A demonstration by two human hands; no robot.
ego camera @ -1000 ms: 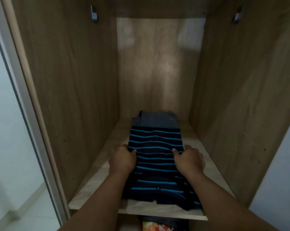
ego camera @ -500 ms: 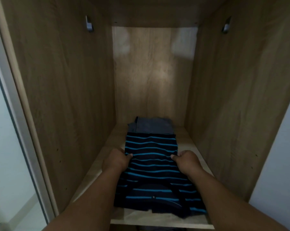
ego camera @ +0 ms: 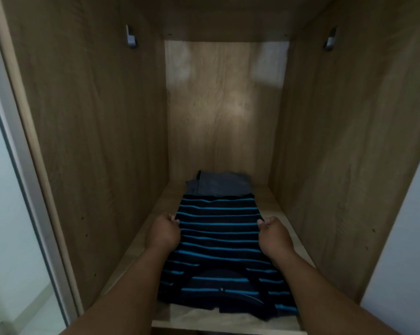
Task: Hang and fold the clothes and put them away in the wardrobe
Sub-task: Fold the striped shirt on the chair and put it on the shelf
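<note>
The left hand (ego camera: 163, 232) has its fingers curled round the left edge of a folded striped shirt (ego camera: 220, 234), and the right hand (ego camera: 274, 235) grips the right edge in the same way, thumb on top. The two hands sit level with each other, well apart, with the width of the shirt between them. Both forearms reach in from the 6 o'clock side.

The shirt is dark navy with bright blue stripes running across it. It lies flat on the wooden shelf (ego camera: 280, 209) inside the wardrobe (ego camera: 90, 131), collar towards the front edge. A tiny pale mark shows on the inside of the collar, too small to read.

At 12 o'clock from the shirt, touching its far edge, lies a folded grey garment (ego camera: 222, 186) near the back panel.

High on the side walls, a metal bracket (ego camera: 131, 40) sits at 11 o'clock and a second bracket (ego camera: 329, 42) at 1 o'clock. A pale door frame (ego camera: 23, 170) runs down the side at 9 o'clock.
</note>
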